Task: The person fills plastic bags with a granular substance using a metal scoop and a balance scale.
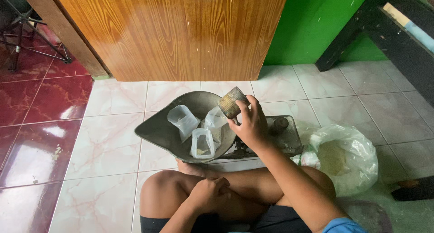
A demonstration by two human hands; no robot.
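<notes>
A dull grey metal scale pan [158, 131] sits on the pale marbled floor tiles [106, 145], holding small clear plastic bags [202, 142]. The left hand [209, 192] rests fisted on a knee. The right hand [250, 124] grips a rusty cylindrical tin can [232, 102], tilted over the pan. Rightmost lies a crinkled translucent sack [348, 158].

Dull grey metal scale pan [156, 129], tarnished tin can [232, 102] (rough-looking), clear glossy plastic bags [202, 143].

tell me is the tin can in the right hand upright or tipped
Tipped: the tin can in the right hand leans, mouth down-left, over a clear bag in the scale pan.
</notes>
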